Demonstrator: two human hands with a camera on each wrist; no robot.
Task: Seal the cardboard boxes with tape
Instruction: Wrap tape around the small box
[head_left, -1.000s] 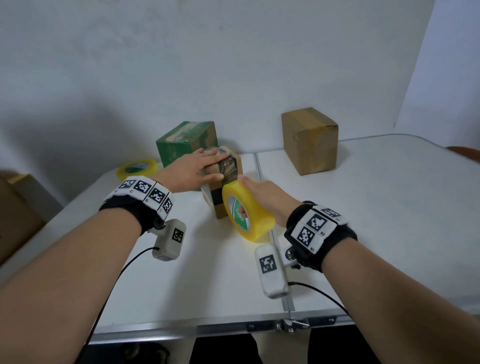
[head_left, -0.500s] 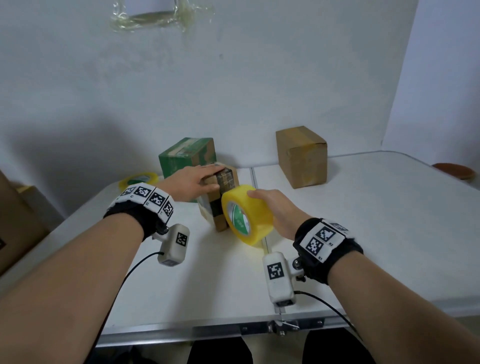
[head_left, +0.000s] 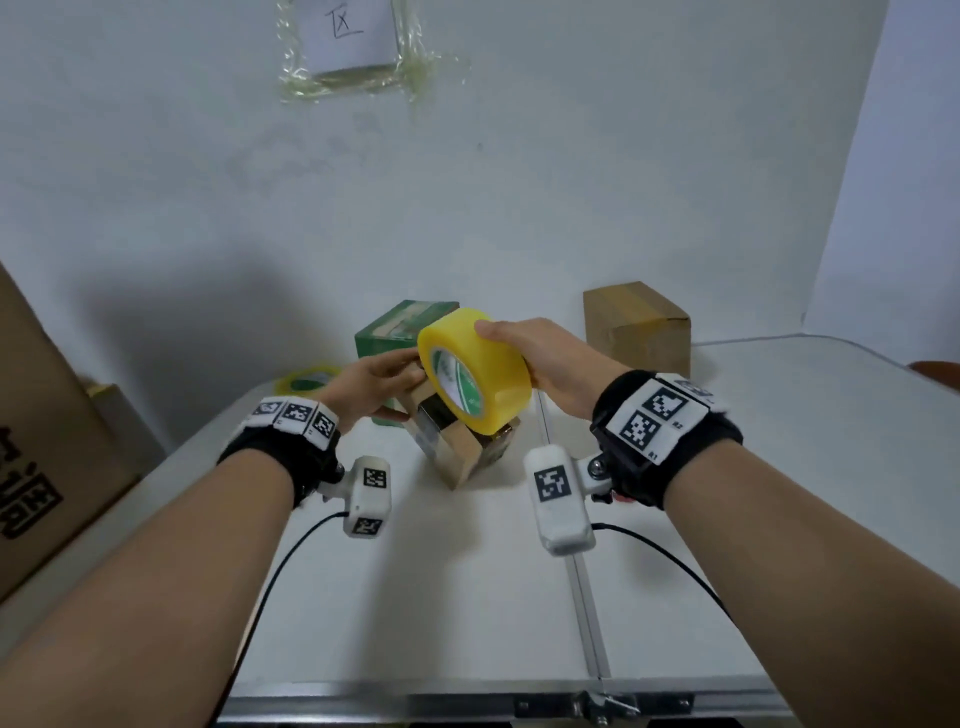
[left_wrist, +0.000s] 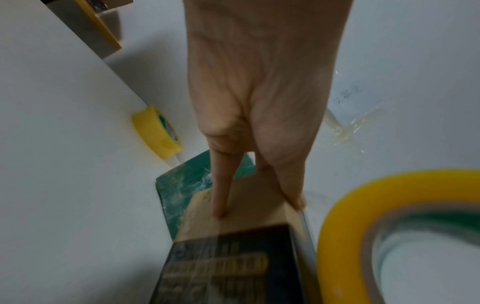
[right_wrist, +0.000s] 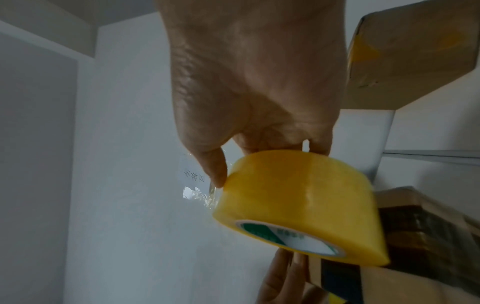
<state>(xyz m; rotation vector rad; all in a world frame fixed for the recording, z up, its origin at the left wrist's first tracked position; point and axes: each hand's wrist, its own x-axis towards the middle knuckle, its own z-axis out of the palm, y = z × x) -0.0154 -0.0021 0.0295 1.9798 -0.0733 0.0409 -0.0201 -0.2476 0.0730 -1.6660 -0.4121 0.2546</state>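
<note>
Two hands work mid-table: our right hand (head_left: 540, 358) curls round the tape roll (head_left: 483, 364), held over the box (head_left: 454, 462); our left hand (head_left: 371, 384) presses straight fingers (left_wrist: 218, 195) on the box's top.

Black wristbands (head_left: 691, 460) bear printed markers (head_left: 655, 418), white cameras (head_left: 558, 499).

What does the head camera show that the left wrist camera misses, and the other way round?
Only the head view: the right hand gripping the big tape roll, and the plain brown box at the back right. Only the left wrist view: close up, fingers of the left hand pressed straight against the small box. Both: that roll, the small box, the green box and a spare roll.
</note>
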